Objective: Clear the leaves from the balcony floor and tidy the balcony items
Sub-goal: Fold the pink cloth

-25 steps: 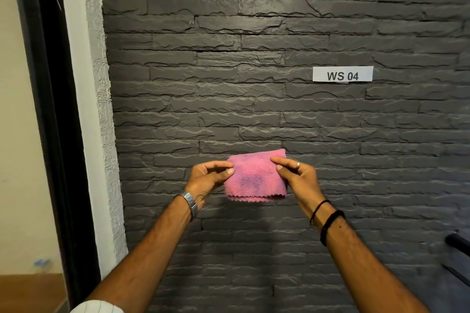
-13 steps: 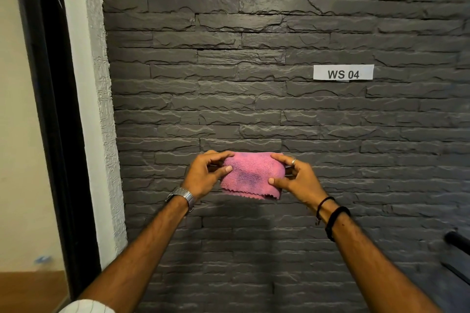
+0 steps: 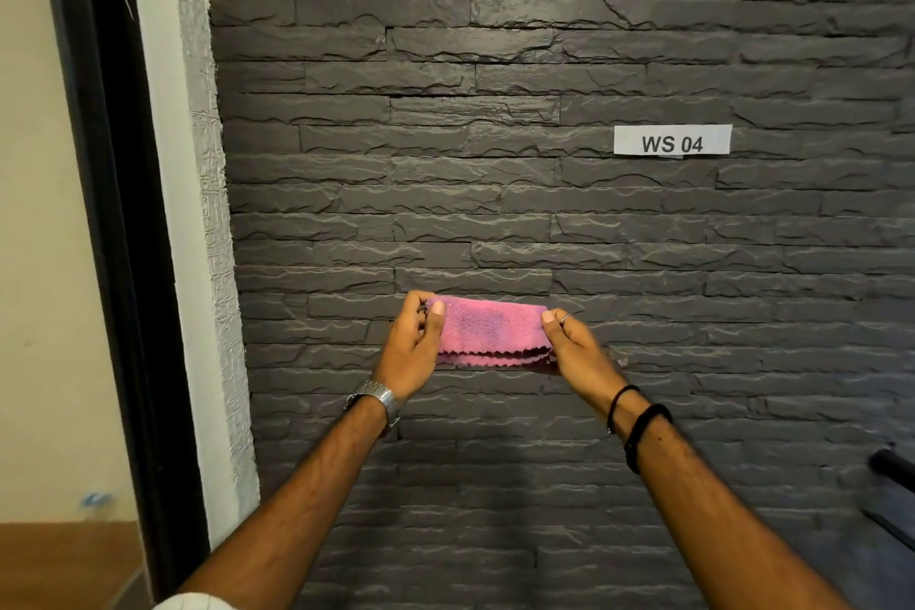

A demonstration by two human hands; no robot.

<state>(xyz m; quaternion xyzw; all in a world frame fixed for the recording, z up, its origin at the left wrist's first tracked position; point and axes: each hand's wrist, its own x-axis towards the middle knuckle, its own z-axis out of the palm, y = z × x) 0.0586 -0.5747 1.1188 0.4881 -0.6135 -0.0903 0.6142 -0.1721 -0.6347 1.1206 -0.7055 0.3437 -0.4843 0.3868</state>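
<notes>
On wall: label (image 3: 672, 140) reads "WS 04".

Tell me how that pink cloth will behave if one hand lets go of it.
The pink cloth is probably floppy: it spans between the left hand and right hand, pinched at each end. Released on one side, its folded layers, scalloped edges showing below, would likely fall open. It looks light and fuzzy, so hardly slippery.
</notes>
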